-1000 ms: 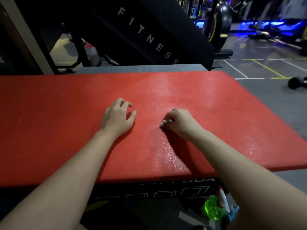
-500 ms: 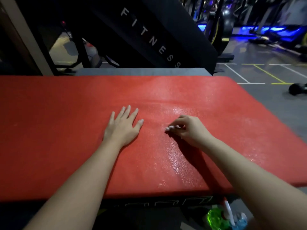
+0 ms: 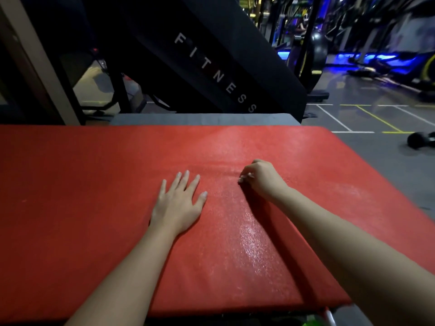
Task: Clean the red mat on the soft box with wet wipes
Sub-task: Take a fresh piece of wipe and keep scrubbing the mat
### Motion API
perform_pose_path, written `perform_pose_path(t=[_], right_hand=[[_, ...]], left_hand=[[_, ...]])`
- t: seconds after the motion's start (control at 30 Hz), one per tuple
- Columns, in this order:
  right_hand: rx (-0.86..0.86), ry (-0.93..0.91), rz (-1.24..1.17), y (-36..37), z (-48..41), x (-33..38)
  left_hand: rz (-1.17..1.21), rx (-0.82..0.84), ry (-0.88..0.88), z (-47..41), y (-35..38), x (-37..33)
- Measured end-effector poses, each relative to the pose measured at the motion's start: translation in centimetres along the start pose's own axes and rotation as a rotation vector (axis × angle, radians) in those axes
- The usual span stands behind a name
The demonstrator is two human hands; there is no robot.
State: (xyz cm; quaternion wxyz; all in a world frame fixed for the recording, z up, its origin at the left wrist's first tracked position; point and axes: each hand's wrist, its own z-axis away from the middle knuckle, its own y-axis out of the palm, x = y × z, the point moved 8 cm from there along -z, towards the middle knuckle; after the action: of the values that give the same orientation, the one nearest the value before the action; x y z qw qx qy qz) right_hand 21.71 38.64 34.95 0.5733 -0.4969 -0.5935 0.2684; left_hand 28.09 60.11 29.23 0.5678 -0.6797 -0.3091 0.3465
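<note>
The red mat [image 3: 82,196] fills most of the head view, with a wet, shiny streak running from its middle toward the near edge. My left hand [image 3: 179,203] rests flat on the mat with its fingers spread. My right hand [image 3: 261,177] lies a little to the right and farther away, its fingers curled down onto the mat. They grip a small white wet wipe [image 3: 246,178], of which only a sliver shows at the fingertips. The soft box under the mat is hidden.
A slanted black panel lettered FITNESS [image 3: 211,71] rises behind the mat, with a grey pad [image 3: 200,119] at its foot. A dark dumbbell [image 3: 421,140] lies on the grey floor at right. A green object [image 3: 310,323] peeks out below the mat's near edge.
My left hand has gone from half-curled to flat with spread fingers. My right hand with the wipe has slid a little farther across the mat, and the wet streak has lengthened.
</note>
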Motion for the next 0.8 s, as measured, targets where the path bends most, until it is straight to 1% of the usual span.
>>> perform_pose_path(t=[0.1, 0.23, 0.3, 0.4, 0.5, 0.53, 0.6, 0.67, 0.7, 0.73, 0.8], right_hand=[[0.016, 0.028, -0.023, -0.4, 0.2, -0.3], [0.126, -0.081, -0.063, -0.4, 1.5, 0.6], [0.089, -0.078, -0.069, -0.4, -0.4, 0.1], [-0.018, -0.017, -0.065, -0.3, -4.4, -1.4], [-0.020, 0.039, -0.076, -0.3, -7.1, -2.1], [0.007, 0.039, -0.066, -0.3, -7.6, -2.1], [0.125, 0.029, -0.063, -0.3, -7.8, -2.2], [0.259, -0.028, -0.050, -0.1, -7.5, -2.1], [0.288, -0.055, -0.038, 0.0, -7.8, -2.1], [0.278, -0.062, -0.034, 0.2, -8.7, -2.2], [0.173, -0.044, -0.041, 0.4, -11.0, -2.7]], left_hand=[[0.012, -0.014, 0.003, 0.0, 0.2, 0.1], [0.001, -0.021, -0.002, -0.3, 0.3, 0.3], [0.002, -0.012, 0.002, -0.3, 0.3, 0.2], [0.004, 0.001, -0.006, -0.2, 0.3, 0.2], [0.016, 0.009, -0.010, -0.2, 0.1, 0.1], [0.022, 0.005, -0.012, -0.2, 0.1, 0.2], [0.032, 0.000, -0.010, -0.2, -0.1, 0.0], [0.031, -0.007, -0.014, -0.2, -0.1, 0.0], [0.032, -0.010, -0.014, -0.3, -0.2, 0.0], [0.034, -0.011, -0.012, -0.4, -0.2, 0.0], [0.022, -0.005, -0.010, -0.3, -0.1, 0.0]])
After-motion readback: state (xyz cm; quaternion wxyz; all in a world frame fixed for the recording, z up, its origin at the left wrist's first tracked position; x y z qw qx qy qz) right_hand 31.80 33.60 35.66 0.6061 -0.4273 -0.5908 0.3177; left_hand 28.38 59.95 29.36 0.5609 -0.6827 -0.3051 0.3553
